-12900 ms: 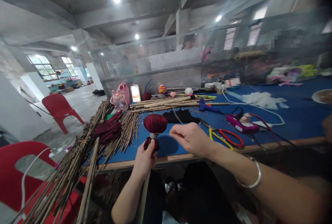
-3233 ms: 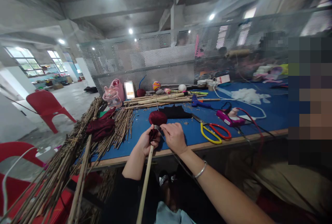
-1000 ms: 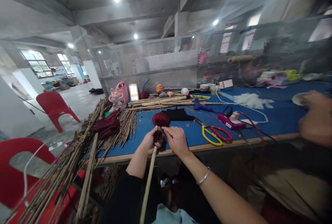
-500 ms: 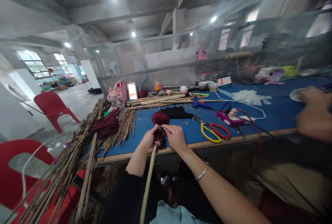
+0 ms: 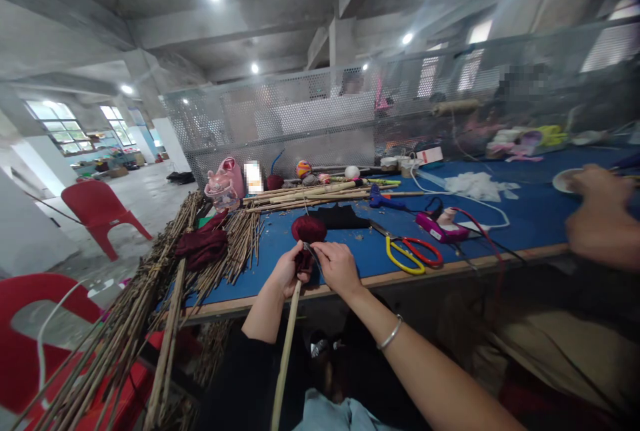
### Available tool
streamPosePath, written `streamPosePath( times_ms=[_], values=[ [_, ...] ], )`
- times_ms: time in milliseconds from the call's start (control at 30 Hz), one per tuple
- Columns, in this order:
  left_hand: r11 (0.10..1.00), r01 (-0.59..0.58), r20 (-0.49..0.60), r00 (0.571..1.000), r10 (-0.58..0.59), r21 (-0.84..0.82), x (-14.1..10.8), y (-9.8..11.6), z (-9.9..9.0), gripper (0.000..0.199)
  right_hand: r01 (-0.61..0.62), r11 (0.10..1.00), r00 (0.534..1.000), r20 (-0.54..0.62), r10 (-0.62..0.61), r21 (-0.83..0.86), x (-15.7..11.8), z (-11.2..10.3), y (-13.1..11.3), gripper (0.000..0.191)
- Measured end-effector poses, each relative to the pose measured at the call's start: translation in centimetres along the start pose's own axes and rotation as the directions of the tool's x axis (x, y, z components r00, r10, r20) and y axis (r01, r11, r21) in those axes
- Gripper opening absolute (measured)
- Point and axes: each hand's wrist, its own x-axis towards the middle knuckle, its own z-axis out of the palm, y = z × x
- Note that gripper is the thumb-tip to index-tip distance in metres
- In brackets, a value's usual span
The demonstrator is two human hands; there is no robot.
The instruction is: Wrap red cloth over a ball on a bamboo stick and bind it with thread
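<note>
My left hand (image 5: 289, 270) is closed around the top of a pale wooden stick (image 5: 287, 351), where dark red fabric is gathered below a round dark red fabric ball (image 5: 309, 228). The stick slants down toward my lap. My right hand (image 5: 339, 267) is pinched close beside it, fingers on a thin dark strip (image 5: 315, 256) at the gathered fabric. Fingers cover part of the strip. Behind the ball lies a black cloth piece (image 5: 343, 216). Scissors (image 5: 406, 252) with one yellow and one red handle lie to the right.
Bundled thin sticks (image 5: 145, 298) and dark red cloth (image 5: 203, 248) are at left. A blue glue gun (image 5: 385, 198) and purple box (image 5: 440, 227) sit right of centre on the blue table (image 5: 273, 244). A co-worker's blurred hand (image 5: 603, 211) is at far right.
The view has shifted slightly. Both my hands keep nearly the same hold at the gathered fabric, with only slight movement in the right fingers.
</note>
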Motion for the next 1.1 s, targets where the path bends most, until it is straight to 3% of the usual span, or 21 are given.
streamPosePath(
  times_ms=[67,133,200,300,400,767,1100],
  values=[
    [1.000,0.004,0.009,1.000,-0.004,-0.002,0.0,0.0,-0.1,0.036,-0.043,0.998,0.999,-0.026,0.045,0.055,-0.1,0.1,0.1,0.024],
    [1.000,0.003,0.019,1.000,-0.003,-0.004,0.1,-0.1,-0.3,0.036,-0.107,0.987,0.984,-0.129,0.123,0.121,0.0,0.2,0.3,0.021],
    [1.000,-0.001,0.026,1.000,0.002,-0.004,0.2,-0.1,-0.4,0.035,-0.131,0.975,0.963,-0.211,0.168,0.179,0.4,0.4,0.7,0.035],
    [1.000,-0.008,0.028,1.000,0.008,-0.004,0.3,-0.2,-0.5,0.034,-0.063,0.967,0.988,-0.121,0.096,0.247,1.4,0.6,1.3,0.059],
    [1.000,-0.013,0.019,1.000,0.013,-0.006,0.3,-0.2,-0.6,0.034,-0.035,0.948,0.999,-0.021,0.044,0.316,2.3,0.7,1.9,0.060],
    [1.000,-0.010,0.013,1.000,0.010,0.008,0.3,-0.1,-0.7,0.036,-0.018,0.944,1.000,0.023,0.011,0.329,2.2,0.3,2.1,0.060],
    [0.997,-0.059,-0.019,0.998,0.060,0.053,0.6,-0.5,-0.4,0.033,-0.043,0.952,0.997,-0.048,0.061,0.305,2.3,0.5,1.9,0.057]
  ],
)
